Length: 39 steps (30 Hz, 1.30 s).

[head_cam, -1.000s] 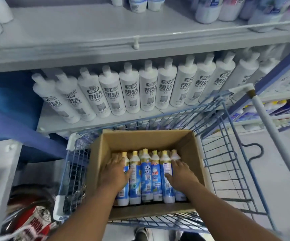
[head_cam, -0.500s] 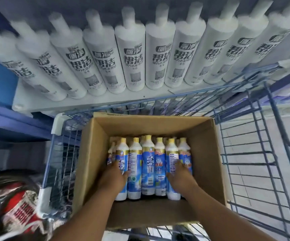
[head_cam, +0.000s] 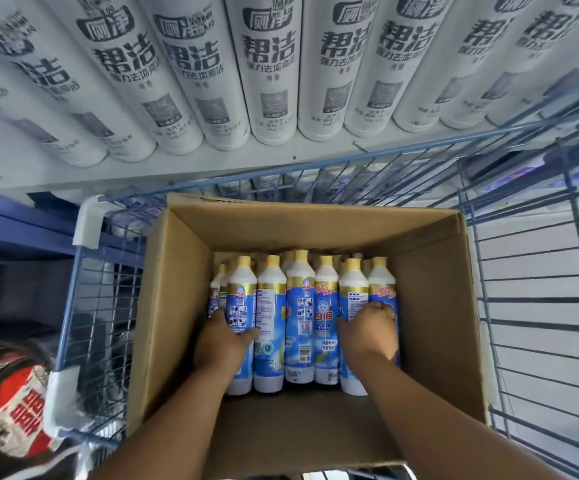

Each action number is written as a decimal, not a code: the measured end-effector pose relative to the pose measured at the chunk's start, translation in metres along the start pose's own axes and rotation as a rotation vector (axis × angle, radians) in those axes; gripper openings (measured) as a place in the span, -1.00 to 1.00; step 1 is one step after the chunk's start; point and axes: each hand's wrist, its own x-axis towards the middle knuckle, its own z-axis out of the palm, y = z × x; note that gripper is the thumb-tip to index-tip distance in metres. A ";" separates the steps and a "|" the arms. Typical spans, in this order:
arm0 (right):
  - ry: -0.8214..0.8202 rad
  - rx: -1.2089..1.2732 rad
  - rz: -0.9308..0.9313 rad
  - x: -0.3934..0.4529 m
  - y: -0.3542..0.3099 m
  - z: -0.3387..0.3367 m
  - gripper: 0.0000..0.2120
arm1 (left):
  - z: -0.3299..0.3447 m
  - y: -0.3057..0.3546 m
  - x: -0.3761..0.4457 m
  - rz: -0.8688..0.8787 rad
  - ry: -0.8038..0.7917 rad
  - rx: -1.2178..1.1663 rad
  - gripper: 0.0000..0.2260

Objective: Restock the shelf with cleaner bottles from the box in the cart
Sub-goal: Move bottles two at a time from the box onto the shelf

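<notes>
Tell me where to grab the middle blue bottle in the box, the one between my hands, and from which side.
Take the middle blue bottle by its white shoulder just under the yellow cap, coming from straight above. Neighbouring bottles flank its body, so only the narrow neck end offers room for fingers. The left hand and right hand already grip the outer bottles.

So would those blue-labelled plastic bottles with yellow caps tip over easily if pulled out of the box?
Probably: the blue-labelled plastic bottles with yellow caps look tall and narrow, so one alone might topple. Packed tight in the cardboard box, they brace each other. Glossy labels may be slippery.
</notes>
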 end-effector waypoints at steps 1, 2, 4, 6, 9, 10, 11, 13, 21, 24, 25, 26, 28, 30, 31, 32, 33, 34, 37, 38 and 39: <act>0.005 -0.004 0.012 0.001 -0.001 0.000 -0.45 | -0.001 0.000 0.000 -0.001 0.001 -0.011 -0.55; 0.005 -0.005 0.020 0.000 -0.002 0.001 -0.46 | -0.002 0.000 0.001 -0.007 0.000 -0.016 -0.54; 0.010 -0.001 0.021 -0.001 -0.003 0.002 -0.45 | -0.003 0.000 0.000 -0.008 0.004 -0.028 -0.54; 0.009 -0.003 0.030 -0.002 -0.002 0.004 -0.43 | -0.003 0.001 -0.003 -0.002 0.014 -0.039 -0.55; 0.004 0.004 0.046 -0.001 -0.001 0.004 -0.39 | -0.002 0.001 -0.005 -0.005 0.027 -0.054 -0.57; -0.001 0.001 0.040 -0.001 -0.001 0.006 -0.37 | -0.002 0.001 -0.005 -0.006 0.026 -0.056 -0.57; -0.009 -0.017 0.026 -0.002 -0.001 0.006 -0.34 | -0.003 0.001 -0.005 -0.005 0.024 -0.056 -0.57; -0.021 -0.080 0.006 -0.004 -0.002 0.009 -0.22 | -0.003 0.000 -0.005 -0.004 0.021 -0.056 -0.56; 0.028 0.027 0.015 0.000 0.001 0.005 -0.47 | -0.004 0.000 -0.007 -0.002 0.007 -0.087 -0.57; 0.031 0.083 -0.006 -0.006 0.003 0.004 -0.48 | -0.007 0.002 -0.013 0.014 0.013 -0.096 -0.59; 0.025 0.101 -0.013 -0.008 0.004 0.002 -0.47 | -0.009 0.003 -0.016 0.017 0.015 -0.101 -0.59; 0.020 0.115 -0.024 -0.010 0.005 0.000 -0.47 | -0.010 0.004 -0.019 0.023 0.017 -0.104 -0.59; 0.015 0.145 -0.047 -0.018 0.007 -0.007 -0.49 | -0.015 0.008 -0.028 0.044 0.019 -0.099 -0.58; 0.024 0.176 -0.089 -0.026 0.009 -0.015 -0.55 | -0.020 0.014 -0.038 0.075 0.011 -0.101 -0.59; 0.028 0.198 -0.111 -0.031 0.009 -0.020 -0.58 | -0.022 0.017 -0.043 0.092 0.008 -0.104 -0.59; 0.028 0.222 -0.128 -0.036 0.010 -0.024 -0.61 | -0.025 0.021 -0.050 0.110 0.010 -0.104 -0.61; 0.025 0.246 -0.145 -0.039 0.012 -0.027 -0.63 | -0.028 0.024 -0.057 0.126 0.016 -0.103 -0.61; 0.022 0.262 -0.169 -0.040 0.013 -0.030 -0.64 | -0.030 0.027 -0.063 0.137 0.023 -0.105 -0.62; 0.051 0.260 -0.277 -0.038 0.018 -0.029 -0.55 | -0.030 0.030 -0.077 0.154 0.050 -0.144 -0.59; 0.052 0.258 -0.315 -0.035 0.019 -0.026 -0.53 | -0.029 0.029 -0.080 0.158 0.056 -0.155 -0.58; 0.029 0.289 -0.336 -0.032 0.019 -0.022 -0.53 | -0.027 0.029 -0.081 0.161 0.063 -0.163 -0.57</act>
